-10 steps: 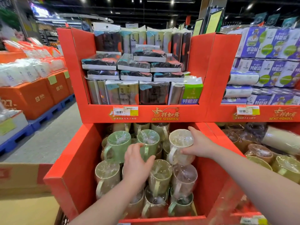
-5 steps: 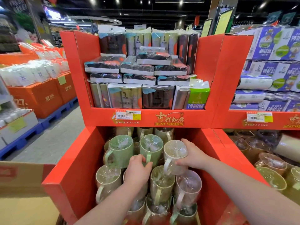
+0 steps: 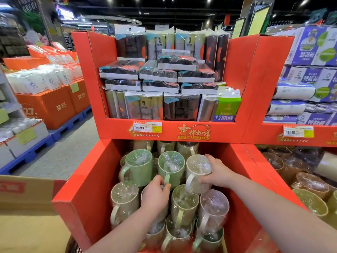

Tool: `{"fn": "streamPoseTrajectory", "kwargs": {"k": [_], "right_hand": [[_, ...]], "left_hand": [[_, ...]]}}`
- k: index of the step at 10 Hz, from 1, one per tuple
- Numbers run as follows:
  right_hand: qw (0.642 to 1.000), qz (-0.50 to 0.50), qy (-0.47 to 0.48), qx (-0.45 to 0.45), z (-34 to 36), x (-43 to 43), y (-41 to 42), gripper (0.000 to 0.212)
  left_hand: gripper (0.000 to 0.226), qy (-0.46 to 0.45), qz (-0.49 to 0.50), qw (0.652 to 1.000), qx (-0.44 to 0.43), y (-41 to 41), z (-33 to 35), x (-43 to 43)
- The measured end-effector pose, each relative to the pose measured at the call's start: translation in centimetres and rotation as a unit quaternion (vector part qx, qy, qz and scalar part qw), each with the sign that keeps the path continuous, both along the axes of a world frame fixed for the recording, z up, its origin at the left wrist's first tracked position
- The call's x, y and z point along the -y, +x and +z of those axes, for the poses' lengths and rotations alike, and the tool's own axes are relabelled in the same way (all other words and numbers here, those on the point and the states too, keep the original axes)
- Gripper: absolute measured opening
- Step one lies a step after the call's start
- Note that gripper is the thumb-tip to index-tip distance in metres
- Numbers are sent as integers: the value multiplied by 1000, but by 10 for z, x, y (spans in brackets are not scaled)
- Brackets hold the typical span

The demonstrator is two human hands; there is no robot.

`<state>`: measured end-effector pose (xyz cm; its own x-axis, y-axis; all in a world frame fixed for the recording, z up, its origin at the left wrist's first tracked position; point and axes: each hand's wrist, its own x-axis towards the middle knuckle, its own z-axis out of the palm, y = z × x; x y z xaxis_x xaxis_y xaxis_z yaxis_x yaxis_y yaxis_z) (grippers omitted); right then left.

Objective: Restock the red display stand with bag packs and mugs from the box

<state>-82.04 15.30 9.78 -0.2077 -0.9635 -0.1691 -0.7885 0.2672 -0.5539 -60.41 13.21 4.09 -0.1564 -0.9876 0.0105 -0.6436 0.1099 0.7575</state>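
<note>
Cardboard box [image 3: 27, 203]: nearest item, lower left, flap open, just beside the stand's lower bin.
Red display stand [image 3: 82, 189]: two levels, an open bin below and a shelf above.
Mugs [image 3: 184, 201]: stock in the lower bin, each wrapped in clear film, lying on their sides with mouths toward the camera, stacked in rows; pale green, cream and pinkish pieces in front.
Left hand [image 3: 155, 195]: inside the bin over the middle of the stack; fingers [image 3: 159, 180] curled against the handle of the green mug [image 3: 171, 167]; cannot tell whether they actually pinch it.
Right hand [image 3: 219, 174]: further in, fingers above and thumb below, gripping the cream mug [image 3: 197, 170], which touches the green mug's right side in the upper row.
Price tag [image 3: 147, 127]: on the shelf's front lip, left of the gold "BEST WISHES" print.
Bag packs [image 3: 158, 73]: upper shelf; upright packs in front and at the back, flat packs stacked between.
Neighbouring stand [image 3: 273, 136]: right; brown mugs [image 3: 310, 185] in its bin.
Orange cartons [image 3: 47, 106]: far left, on blue pallets.
</note>
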Motion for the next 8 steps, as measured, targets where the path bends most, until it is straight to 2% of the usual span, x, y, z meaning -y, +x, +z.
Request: {"fn": "streamPoseTrajectory", "kwargs": {"k": [2, 6, 7, 8], "right_hand": [[1000, -8, -5, 2, 1, -2, 3, 112], [999, -1, -21, -24, 5, -14, 10, 101], [999, -13, -19, -45, 7, -21, 11, 97], [993, -22, -57, -105, 8, -35, 16, 86]], "left_hand": [[17, 2, 12, 1000, -3, -2, 0, -1], [20, -3, 16, 999, 39, -3, 10, -1], [25, 0, 23, 999, 39, -1, 9, -3], [22, -14, 32, 999, 37, 5, 6, -10]]}}
